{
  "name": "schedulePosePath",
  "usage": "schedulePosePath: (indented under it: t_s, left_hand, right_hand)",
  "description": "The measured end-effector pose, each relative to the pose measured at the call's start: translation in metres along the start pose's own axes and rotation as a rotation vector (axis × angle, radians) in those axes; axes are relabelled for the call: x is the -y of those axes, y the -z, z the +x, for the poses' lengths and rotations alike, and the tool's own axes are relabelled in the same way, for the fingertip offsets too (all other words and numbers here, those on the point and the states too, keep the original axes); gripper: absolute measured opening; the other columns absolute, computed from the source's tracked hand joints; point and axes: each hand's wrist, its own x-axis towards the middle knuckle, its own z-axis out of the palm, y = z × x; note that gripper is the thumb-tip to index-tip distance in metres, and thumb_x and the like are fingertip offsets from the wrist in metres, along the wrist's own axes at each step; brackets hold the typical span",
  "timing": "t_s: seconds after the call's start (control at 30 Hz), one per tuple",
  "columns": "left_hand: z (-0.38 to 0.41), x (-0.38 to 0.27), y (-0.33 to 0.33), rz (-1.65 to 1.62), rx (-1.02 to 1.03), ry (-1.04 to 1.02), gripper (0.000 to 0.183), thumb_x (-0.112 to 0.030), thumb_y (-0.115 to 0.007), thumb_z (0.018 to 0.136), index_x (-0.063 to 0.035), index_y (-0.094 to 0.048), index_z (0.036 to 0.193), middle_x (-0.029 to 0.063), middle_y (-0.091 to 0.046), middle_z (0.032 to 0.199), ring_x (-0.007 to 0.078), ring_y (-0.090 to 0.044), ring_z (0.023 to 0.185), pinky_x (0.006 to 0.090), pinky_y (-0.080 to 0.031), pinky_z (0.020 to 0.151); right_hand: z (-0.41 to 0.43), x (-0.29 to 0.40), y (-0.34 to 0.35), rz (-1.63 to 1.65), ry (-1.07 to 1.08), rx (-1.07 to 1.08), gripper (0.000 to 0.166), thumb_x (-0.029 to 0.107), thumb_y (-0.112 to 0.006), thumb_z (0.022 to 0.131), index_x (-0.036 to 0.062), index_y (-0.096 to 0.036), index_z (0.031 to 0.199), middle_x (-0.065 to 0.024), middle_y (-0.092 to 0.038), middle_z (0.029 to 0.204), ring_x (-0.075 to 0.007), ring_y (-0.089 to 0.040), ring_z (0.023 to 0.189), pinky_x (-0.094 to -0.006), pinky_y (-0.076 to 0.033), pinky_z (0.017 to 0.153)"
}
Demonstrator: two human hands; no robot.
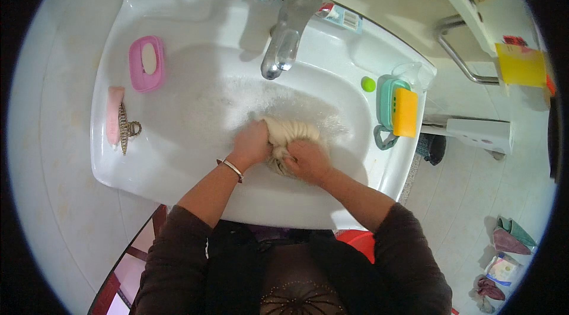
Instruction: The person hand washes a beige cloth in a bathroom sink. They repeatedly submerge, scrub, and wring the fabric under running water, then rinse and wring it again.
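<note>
A wet, cream-coloured cloth (pixel 293 130) lies bunched in the basin of a white washbasin (pixel 186 159), in shallow water with bubbles. My left hand (pixel 251 145) grips the cloth's left side; a silver bangle circles that wrist. Closed on its right part is my right hand (pixel 310 160), its fingers curled into the folds. Darker patches show on the cloth's lower edge, between the two hands. The chrome faucet (pixel 291 30) stands beyond the hands, its spout pointing toward the basin.
A pink soap dish (pixel 147 79) with white soap, a hair claw clip (pixel 124 129) and a pink item (pixel 115 115) sit at left. At right are a teal soap dish (pixel 387 97), an orange bar (pixel 405 112) and a green ball-like thing (pixel 368 84). A metal rail (pixel 462 63) juts from the wall.
</note>
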Motion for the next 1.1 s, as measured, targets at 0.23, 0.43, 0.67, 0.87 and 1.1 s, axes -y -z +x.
schedulePosePath:
  t_s: [0.23,0.43,0.67,0.87,1.1]
  left_hand:
    - [0.016,0.011,0.003,0.121,0.155,0.057,0.023,-0.026,-0.059,0.081,-0.0070,-0.066,0.092,0.0160,-0.067,0.091,0.0318,-0.065,0.086,0.0451,-0.052,0.070]
    - [0.013,0.020,-0.015,-0.148,-0.073,-0.148,0.019,-0.023,-0.057,0.083,-0.0046,-0.064,0.084,0.0168,-0.066,0.083,0.0331,-0.065,0.078,0.0452,-0.051,0.064]
    - [-0.026,-0.021,-0.010,0.482,-0.235,-0.248,0.014,-0.013,-0.060,0.077,-0.0091,-0.059,0.090,0.0084,-0.060,0.083,0.0273,-0.063,0.073,0.0367,-0.051,0.061]
    - [-0.060,-0.022,0.012,0.360,-0.177,-0.331,0.038,-0.010,-0.068,0.073,-0.0063,-0.050,0.106,0.0125,-0.052,0.107,0.0304,-0.056,0.099,0.0415,-0.048,0.080]
    - [-0.031,0.003,-0.001,0.078,-0.189,-0.033,0.063,-0.015,-0.077,0.068,-0.0044,-0.041,0.118,0.0203,-0.052,0.112,0.0371,-0.053,0.104,0.0455,-0.047,0.083]
  right_hand:
    - [0.083,0.012,-0.014,-0.166,-0.294,-0.166,0.021,0.027,-0.059,0.080,0.0056,-0.060,0.081,-0.0149,-0.064,0.078,-0.0321,-0.065,0.071,-0.0440,-0.052,0.064]
    - [0.136,0.005,-0.029,-0.269,-0.409,-0.292,0.028,0.035,-0.057,0.081,0.0068,-0.061,0.083,-0.0144,-0.067,0.080,-0.0308,-0.067,0.072,-0.0439,-0.053,0.064]
    - [0.138,-0.025,0.029,0.066,-0.348,-0.256,0.032,0.038,-0.054,0.081,0.0094,-0.062,0.092,-0.0139,-0.067,0.093,-0.0346,-0.063,0.088,-0.0431,-0.050,0.079]
    - [0.083,-0.041,0.053,0.017,-0.350,-0.179,0.034,0.035,-0.067,0.077,0.0095,-0.061,0.098,-0.0144,-0.059,0.103,-0.0348,-0.056,0.100,-0.0421,-0.046,0.084]
    - [-0.024,-0.021,0.012,0.028,0.389,-0.184,0.025,0.006,-0.063,0.072,0.0106,-0.059,0.095,-0.0090,-0.053,0.092,-0.0307,-0.050,0.087,-0.0386,-0.042,0.080]
